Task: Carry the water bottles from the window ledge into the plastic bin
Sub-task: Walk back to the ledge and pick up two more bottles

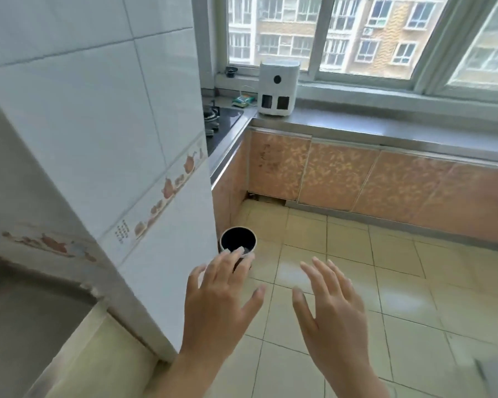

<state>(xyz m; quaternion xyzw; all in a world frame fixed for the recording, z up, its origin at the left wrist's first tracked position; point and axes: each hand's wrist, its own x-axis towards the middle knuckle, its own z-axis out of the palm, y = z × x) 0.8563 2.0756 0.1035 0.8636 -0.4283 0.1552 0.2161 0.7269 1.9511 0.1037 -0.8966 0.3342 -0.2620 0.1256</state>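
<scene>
Here the left hand (pixel 216 300) and right hand (pixel 332 308) hover over the tiled floor (pixel 357 268), fingers spread, holding nothing.

Both hands hang empty over the tiled floor (pixel 342 248), left hand (pixel 216 305) at six o'clock and right hand (pixel 332 314) at five, fingers spread, a round bin (pixel 237 239) (black inside) beyond the left fingertips, a white appliance (pixel 278 87) at twelve.
</scene>
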